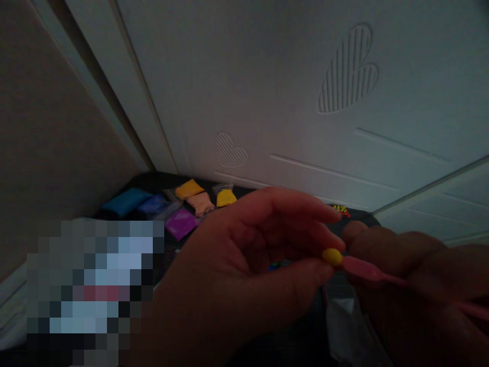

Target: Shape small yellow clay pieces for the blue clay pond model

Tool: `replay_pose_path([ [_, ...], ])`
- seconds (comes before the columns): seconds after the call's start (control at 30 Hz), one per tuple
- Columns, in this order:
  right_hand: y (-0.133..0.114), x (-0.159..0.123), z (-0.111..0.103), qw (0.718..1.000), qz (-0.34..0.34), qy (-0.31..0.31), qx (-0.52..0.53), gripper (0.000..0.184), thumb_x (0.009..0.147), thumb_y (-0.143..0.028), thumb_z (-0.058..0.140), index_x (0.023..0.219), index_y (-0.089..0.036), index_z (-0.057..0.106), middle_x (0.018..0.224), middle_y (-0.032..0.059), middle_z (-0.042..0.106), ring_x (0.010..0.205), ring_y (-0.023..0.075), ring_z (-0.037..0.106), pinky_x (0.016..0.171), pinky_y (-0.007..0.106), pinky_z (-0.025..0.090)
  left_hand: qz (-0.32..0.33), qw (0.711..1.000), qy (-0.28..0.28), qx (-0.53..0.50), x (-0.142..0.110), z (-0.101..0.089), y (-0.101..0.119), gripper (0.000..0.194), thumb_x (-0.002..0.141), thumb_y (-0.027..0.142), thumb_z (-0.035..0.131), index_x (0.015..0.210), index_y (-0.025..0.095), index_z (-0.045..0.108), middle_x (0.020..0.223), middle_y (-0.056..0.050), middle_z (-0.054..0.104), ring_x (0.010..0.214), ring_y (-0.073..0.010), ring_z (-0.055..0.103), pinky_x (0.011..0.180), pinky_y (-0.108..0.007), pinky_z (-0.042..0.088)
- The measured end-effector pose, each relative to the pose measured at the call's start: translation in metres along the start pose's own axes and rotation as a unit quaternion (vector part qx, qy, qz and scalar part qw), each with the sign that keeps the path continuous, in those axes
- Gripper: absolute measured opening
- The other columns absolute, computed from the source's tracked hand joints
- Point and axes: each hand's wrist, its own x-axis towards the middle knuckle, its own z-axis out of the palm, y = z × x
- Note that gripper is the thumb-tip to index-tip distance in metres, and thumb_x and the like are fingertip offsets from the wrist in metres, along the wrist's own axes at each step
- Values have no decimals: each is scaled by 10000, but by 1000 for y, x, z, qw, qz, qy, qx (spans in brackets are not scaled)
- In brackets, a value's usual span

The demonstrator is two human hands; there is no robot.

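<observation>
The left hand (233, 278) pinches a yellow ball (332, 257), probably clay; the pink tool (362, 268) the right hand (424, 260) grips needs lightness.

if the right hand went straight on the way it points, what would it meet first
Most likely the yellow ball pinched in the left hand: the pink tool in the right hand leads, its tip facing it. They look nearly touching, but one view leaves depth unclear.

A blue packet (128, 199) lies at the far left corner of the table (152, 179), an orange packet (190, 189) and a yellow packet (226, 197) along its far edge, before a heart-patterned white panel (244, 92).
</observation>
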Motion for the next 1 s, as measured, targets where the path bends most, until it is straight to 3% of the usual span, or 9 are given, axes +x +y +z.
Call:
replay_pose_path([
  [0.17,-13,15,8,996,-9,91,-9,183,686,-483,501,717,-331,599,318,17,491,280,202,447,304,355,380,13,1000,-7,-3,2,1,-2,404,635,-27,600,876,298,617,788,81,673,725,-80,628,622,-109,483],
  [0.57,-10,18,8,993,38,108,13,246,660,-524,506,746,-323,618,278,31,477,299,260,497,252,341,326,-12,1000,-4,-12,-1,1,2,369,662,-1,589,879,296,606,786,87,658,738,-67,619,638,-102,479],
  [0.83,-11,16,5,997,12,74,26,247,661,-531,508,752,-326,611,349,45,537,299,218,472,247,309,295,4,1000,-9,8,-1,-1,-1,367,668,5,586,889,297,603,790,95,661,742,-63,620,647,-101,474],
  [1.0,-10,15,6,997,-13,71,32,187,668,-502,518,719,-345,607,351,22,520,295,181,437,292,335,357,38,999,-12,24,0,-2,-3,387,641,-8,605,887,291,611,790,74,671,733,-88,629,639,-130,488],
])
